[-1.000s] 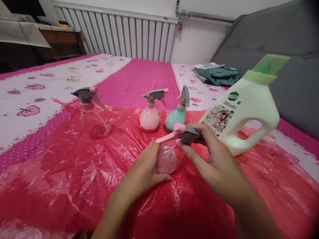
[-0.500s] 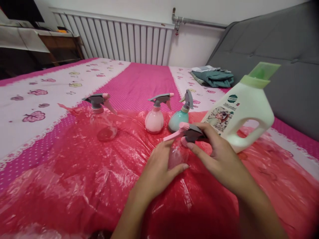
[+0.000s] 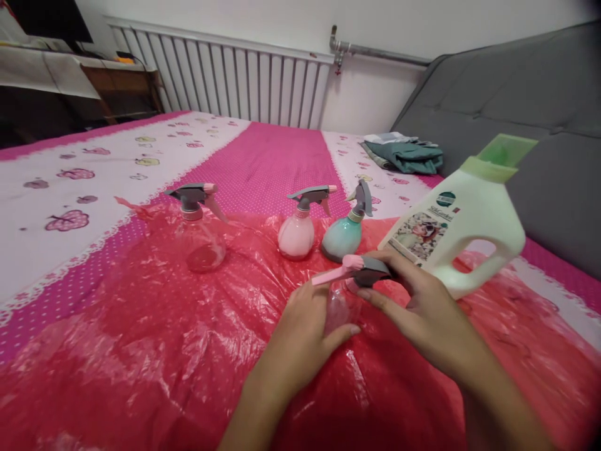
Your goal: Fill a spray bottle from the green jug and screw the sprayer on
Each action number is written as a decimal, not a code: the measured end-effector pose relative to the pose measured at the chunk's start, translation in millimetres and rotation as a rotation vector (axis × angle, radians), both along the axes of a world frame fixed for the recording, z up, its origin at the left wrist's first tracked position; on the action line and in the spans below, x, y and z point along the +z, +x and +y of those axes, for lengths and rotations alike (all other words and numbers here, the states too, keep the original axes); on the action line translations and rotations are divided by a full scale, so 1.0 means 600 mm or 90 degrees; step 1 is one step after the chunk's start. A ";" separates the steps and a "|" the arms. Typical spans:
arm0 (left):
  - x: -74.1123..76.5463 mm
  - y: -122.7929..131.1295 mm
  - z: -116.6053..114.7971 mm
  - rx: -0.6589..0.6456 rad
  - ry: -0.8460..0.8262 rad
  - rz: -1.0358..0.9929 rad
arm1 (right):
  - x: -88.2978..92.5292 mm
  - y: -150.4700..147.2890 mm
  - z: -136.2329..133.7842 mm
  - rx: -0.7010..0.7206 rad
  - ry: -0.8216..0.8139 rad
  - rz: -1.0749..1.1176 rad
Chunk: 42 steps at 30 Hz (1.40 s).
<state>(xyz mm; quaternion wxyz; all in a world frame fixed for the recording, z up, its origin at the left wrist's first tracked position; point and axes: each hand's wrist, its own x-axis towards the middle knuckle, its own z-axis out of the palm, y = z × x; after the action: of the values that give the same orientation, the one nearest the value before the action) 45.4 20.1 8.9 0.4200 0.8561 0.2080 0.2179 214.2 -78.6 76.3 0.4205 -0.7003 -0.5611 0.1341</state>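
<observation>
A clear spray bottle (image 3: 339, 307) with a grey and pink trigger head stands in front of me on red plastic sheeting (image 3: 154, 351). Wrapped around its body is my left hand (image 3: 305, 326), thumb across the near side. My right hand (image 3: 413, 297) grips the spray head at the neck, between thumb and fingers; some fingertips are hidden behind it. Just beyond stand a spray bottle of pink liquid (image 3: 296, 237) and one of teal liquid (image 3: 342, 237). Off to the left is another clear spray bottle (image 3: 201, 245).
A large pale green detergent jug (image 3: 488, 216) with a green cap stands at the right, close to my right hand. Folded clothes (image 3: 406, 153) lie farther back by the grey headboard (image 3: 511, 94). A radiator (image 3: 235, 75) runs along the wall behind the bed.
The view has tilted slightly, so everything sits a little lower and to the right. Both hands keep their hold on the clear spray bottle; its head looks turned only slightly, if at all.
</observation>
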 end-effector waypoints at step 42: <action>0.011 0.024 0.003 0.070 -0.122 0.021 | -0.063 0.020 -0.010 0.021 0.125 0.243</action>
<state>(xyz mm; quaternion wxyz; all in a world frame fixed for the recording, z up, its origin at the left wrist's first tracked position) 59.5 22.1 15.6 0.4840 0.8028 0.2814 0.2052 226.3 -84.6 38.7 0.5828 -0.6089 -0.4930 0.2158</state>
